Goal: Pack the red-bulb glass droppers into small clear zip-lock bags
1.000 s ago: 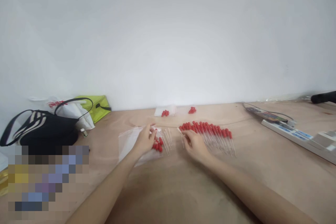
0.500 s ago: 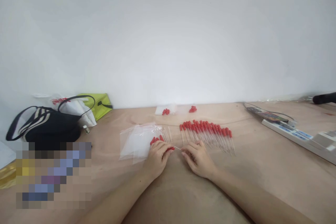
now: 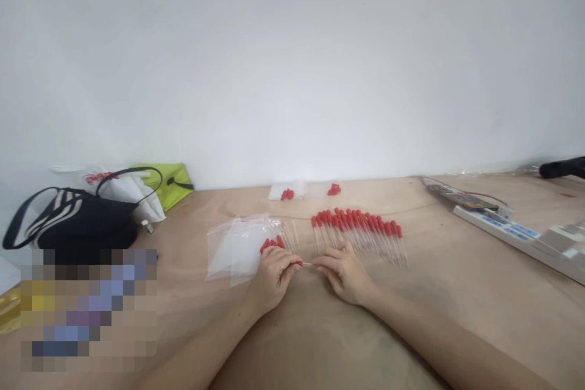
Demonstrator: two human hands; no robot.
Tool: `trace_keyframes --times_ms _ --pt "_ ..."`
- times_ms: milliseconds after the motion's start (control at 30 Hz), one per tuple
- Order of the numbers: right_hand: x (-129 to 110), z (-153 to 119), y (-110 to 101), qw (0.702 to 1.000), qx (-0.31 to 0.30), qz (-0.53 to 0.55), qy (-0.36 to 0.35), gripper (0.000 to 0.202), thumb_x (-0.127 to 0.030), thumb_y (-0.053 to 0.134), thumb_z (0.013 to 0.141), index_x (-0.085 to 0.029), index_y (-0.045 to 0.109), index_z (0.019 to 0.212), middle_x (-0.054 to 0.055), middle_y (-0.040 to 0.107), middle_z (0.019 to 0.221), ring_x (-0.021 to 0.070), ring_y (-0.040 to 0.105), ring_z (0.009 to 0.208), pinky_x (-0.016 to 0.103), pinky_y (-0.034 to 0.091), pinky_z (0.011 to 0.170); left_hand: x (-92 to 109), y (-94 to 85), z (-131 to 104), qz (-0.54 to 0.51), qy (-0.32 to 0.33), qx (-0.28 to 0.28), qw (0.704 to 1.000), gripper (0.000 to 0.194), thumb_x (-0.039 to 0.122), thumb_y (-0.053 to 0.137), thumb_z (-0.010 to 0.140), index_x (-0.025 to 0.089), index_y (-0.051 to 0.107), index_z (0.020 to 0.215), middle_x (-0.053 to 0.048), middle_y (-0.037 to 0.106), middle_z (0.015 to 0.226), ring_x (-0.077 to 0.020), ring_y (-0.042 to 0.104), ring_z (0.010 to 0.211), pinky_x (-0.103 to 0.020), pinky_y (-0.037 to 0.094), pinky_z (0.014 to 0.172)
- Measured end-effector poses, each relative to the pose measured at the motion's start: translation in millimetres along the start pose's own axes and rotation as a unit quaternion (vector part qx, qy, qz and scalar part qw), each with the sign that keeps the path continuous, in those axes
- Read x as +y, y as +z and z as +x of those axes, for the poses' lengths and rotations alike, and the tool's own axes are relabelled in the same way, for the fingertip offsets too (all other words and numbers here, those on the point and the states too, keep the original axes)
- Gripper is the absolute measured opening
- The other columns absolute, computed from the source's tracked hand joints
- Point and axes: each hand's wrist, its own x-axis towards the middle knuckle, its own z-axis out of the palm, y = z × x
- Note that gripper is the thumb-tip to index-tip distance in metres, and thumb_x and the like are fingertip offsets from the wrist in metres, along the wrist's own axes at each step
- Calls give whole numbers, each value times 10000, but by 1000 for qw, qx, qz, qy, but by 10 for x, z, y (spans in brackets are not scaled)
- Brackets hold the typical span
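Note:
My left hand (image 3: 276, 271) is closed on a small red rubber bulb (image 3: 299, 263), whose tip shows past the thumb. Between my two hands runs a thin clear tube (image 3: 308, 264), its near end at the bulb. My right hand (image 3: 343, 272) pinches the tube's other end. Beyond my left fingers lie several loose red bulbs (image 3: 273, 242) and a few bare tubes (image 3: 289, 234). To the right, a row of droppers with red bulbs (image 3: 359, 222) lies side by side, bulbs pointing away from me. Clear zip bags (image 3: 223, 250) lie left of my left hand.
Near the wall are a small bag (image 3: 299, 189) and two little clusters of red bulbs (image 3: 334, 189). On the left stand a black bag (image 3: 91, 219) and a lime-green bag (image 3: 176, 180). A power strip (image 3: 498, 228) with a phone (image 3: 470, 198) is on the right.
My right hand has drawn slightly closer to the left, and the tube lies more level, with its end at the red bulb. The whole view has shifted a little.

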Motion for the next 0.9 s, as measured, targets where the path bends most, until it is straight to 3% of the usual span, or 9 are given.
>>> trace_keyframes --times_ms 167,467,800,900 --pt "36 2 -4 999 4 -50 -21 212 -153 431 805 -225 606 900 12 593 755 121 506 696 302 222 689 24 -1 -11 4 16 -38 999 197 203 393 862 194 567 771 10 629 695 -129 549 664 -349 310 829" --pt "-74 -19 18 998 -3 -69 1 215 -162 386 811 -191 598 786 4 548 668 112 449 610 282 195 628 43 6 -9 33 32 -86 995 173 198 384 849 193 549 800 -19 626 742 -154 540 707 -391 288 883" --pt "-181 38 -3 997 -43 -60 31 198 -194 412 820 -205 607 792 12 596 708 141 488 710 283 230 649 34 -70 47 73 71 -103 989 174 156 398 845 195 567 836 -12 621 756 -160 524 762 -404 250 912" --pt "-198 115 -44 993 -57 -85 53 168 -209 460 792 -218 624 757 13 622 715 163 511 747 292 247 672 -47 -139 101 68 43 -82 993 169 203 448 833 222 576 943 -26 625 880 -185 520 877 -421 230 931"
